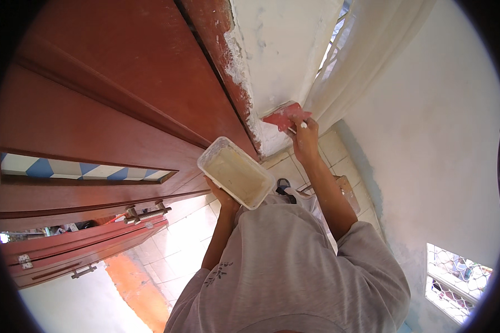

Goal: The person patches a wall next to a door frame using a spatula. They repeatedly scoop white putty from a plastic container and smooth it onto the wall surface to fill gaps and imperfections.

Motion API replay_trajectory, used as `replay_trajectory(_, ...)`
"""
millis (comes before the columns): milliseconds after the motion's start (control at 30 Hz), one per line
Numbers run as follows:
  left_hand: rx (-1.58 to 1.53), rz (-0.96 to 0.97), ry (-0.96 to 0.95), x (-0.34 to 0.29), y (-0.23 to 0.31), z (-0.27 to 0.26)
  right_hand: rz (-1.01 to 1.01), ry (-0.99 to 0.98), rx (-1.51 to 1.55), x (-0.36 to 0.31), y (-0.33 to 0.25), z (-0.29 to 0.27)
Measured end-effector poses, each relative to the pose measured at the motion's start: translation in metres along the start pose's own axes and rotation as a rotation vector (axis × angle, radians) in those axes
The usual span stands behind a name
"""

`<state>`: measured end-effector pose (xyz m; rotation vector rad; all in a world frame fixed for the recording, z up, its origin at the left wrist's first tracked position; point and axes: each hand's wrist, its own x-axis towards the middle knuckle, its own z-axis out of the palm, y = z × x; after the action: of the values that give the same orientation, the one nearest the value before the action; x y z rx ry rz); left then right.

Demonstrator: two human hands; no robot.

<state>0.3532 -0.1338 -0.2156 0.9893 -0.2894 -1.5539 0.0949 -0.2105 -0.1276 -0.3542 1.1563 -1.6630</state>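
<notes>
My left hand (223, 194) is closed around the near left side of a rectangular plastic tub (236, 172), whose inside is smeared with pale paste. In my right hand (305, 136) I grip a red putty spreader (286, 115) streaked with white. The spreader lies against the low part of a narrow white wall strip (278, 55), or so close that I cannot tell whether it touches. Rough white filler (254, 119) runs along the seam between that strip and the reddish-brown door frame (236, 94). White smudges show on my right fingers.
A large reddish-brown door (122, 83) with metal handles (147, 212) fills the left. A pale curtain (361, 66) hangs right of the wall strip. Below are floor tiles (283, 172) and a wooden stool (347, 194) beside my right forearm. A grilled window (455, 283) sits at lower right.
</notes>
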Motion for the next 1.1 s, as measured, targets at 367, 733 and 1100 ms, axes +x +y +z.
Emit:
replay_trajectory(367, -0.098, -0.071, -0.075, 0.003, 0.000, 0.007, -0.190, -0.012, 0.156, -0.018, -0.082, 0.018)
replay_trajectory(733, 0.010, -0.049, -0.030, -0.002, 0.003, 0.014, -0.095, 0.149, -0.079, 0.014, 0.040, -0.049)
replay_trajectory(1100, -0.083, -0.100, -0.069, 0.003, 0.006, 0.001, -0.107, 0.116, -0.026, -0.001, -0.011, 0.013)
